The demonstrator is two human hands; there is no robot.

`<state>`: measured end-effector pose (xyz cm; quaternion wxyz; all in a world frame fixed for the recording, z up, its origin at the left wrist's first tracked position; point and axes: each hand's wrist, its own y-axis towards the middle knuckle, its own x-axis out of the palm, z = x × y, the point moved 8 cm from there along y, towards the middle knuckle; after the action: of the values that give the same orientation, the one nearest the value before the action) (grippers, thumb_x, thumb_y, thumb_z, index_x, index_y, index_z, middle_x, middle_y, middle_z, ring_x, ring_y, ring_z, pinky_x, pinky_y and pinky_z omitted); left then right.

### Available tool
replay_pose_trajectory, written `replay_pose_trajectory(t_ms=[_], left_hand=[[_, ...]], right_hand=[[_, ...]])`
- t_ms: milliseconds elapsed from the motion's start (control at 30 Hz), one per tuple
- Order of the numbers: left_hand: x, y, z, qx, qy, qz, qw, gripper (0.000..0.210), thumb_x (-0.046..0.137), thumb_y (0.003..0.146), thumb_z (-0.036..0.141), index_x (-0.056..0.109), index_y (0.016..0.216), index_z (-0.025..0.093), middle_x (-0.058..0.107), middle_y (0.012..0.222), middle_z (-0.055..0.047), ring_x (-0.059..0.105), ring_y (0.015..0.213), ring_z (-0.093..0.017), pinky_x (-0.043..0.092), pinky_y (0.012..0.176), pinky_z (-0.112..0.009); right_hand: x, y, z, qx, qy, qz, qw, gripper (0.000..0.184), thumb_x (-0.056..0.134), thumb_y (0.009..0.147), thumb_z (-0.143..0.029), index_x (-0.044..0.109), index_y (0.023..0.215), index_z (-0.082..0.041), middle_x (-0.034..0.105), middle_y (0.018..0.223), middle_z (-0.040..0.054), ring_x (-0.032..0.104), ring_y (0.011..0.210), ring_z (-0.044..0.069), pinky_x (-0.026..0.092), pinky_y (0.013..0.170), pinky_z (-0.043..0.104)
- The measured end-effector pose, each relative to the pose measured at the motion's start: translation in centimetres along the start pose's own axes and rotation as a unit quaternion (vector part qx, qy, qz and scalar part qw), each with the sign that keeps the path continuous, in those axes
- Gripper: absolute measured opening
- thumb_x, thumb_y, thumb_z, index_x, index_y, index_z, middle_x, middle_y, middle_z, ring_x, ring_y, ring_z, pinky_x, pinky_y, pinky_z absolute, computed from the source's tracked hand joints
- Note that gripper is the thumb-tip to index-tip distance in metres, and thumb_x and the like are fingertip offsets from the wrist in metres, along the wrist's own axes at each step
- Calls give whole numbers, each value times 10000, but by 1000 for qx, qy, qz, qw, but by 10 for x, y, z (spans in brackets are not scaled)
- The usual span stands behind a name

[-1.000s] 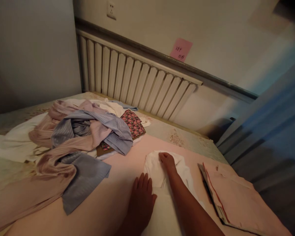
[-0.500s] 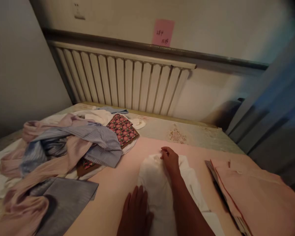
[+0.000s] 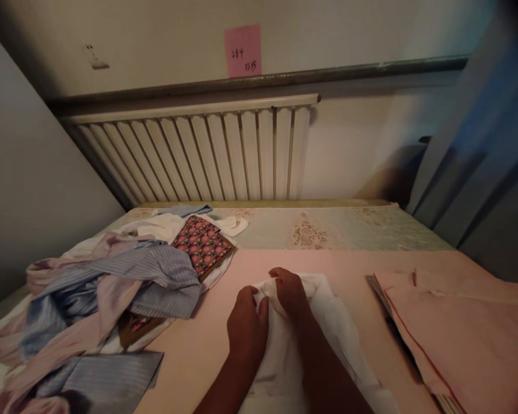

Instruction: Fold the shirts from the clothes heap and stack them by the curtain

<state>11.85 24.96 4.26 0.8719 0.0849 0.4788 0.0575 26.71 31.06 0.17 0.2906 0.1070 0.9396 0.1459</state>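
A white garment (image 3: 328, 310) lies partly folded on the pink cloth (image 3: 190, 351) in front of me; its exact kind does not show. My left hand (image 3: 248, 322) pinches its far left edge between thumb and fingers. Close beside it, my right hand (image 3: 289, 293) grips the same far edge, fingers curled over the fabric. My forearms cover part of the garment's middle.
To the left is a heap of loose clothes, with a blue striped garment (image 3: 168, 279) and a red floral cloth (image 3: 202, 244). Folded pink fabric (image 3: 466, 328) is stacked at right. Behind stand a radiator (image 3: 198, 155) and, at right, a blue curtain (image 3: 479, 161).
My left hand has gone from lying flat beside the garment to gripping its far edge. The right hand still holds that edge. The camera view has tilted.
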Motion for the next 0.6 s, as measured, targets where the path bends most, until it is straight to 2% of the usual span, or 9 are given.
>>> replay_pose_trajectory(t_ms=[100, 233, 367, 533, 600], left_hand=[[20, 22, 10, -31, 33, -31, 999, 255, 492, 885, 337, 462, 1096, 197, 654, 1011, -65, 646, 875, -203, 420, 689, -296], [37, 29, 2, -56, 83, -69, 993, 252, 475, 885, 297, 434, 1112, 197, 657, 1061, -82, 657, 890, -214, 396, 658, -295], [40, 26, -6, -70, 104, -83, 989, 213, 416, 903, 248, 420, 1110, 196, 677, 1005, -88, 669, 844, -220, 380, 624, -301], [40, 32, 0, -53, 122, -73, 988, 290, 423, 914, 376, 417, 1134, 189, 673, 1023, -107, 672, 852, -232, 403, 655, -313], [40, 38, 5, -34, 141, -71, 987, 274, 429, 907, 376, 437, 1102, 185, 664, 1028, -105, 668, 866, -239, 411, 662, -317]], right_hand=[[1, 0, 4, 9, -8, -14, 1000, 423, 391, 674, -64, 677, 969, -166, 707, 992, 65, 628, 961, 171, 446, 919, 287], [5, 1, 8, 17, -32, -32, 999, 454, 394, 678, -64, 678, 1013, -179, 706, 1024, 51, 623, 985, 167, 434, 950, 290], [6, -1, 8, 12, -49, -20, 999, 466, 395, 683, -63, 678, 1037, -165, 705, 1034, 57, 622, 995, 169, 434, 956, 291], [4, -5, 7, -12, -86, 18, 996, 479, 381, 709, -60, 657, 1098, -113, 688, 1095, 96, 603, 1048, 188, 420, 986, 324], [4, -6, 8, -15, -101, 21, 995, 479, 388, 715, -59, 651, 1113, -107, 682, 1112, 100, 598, 1059, 194, 420, 986, 327]])
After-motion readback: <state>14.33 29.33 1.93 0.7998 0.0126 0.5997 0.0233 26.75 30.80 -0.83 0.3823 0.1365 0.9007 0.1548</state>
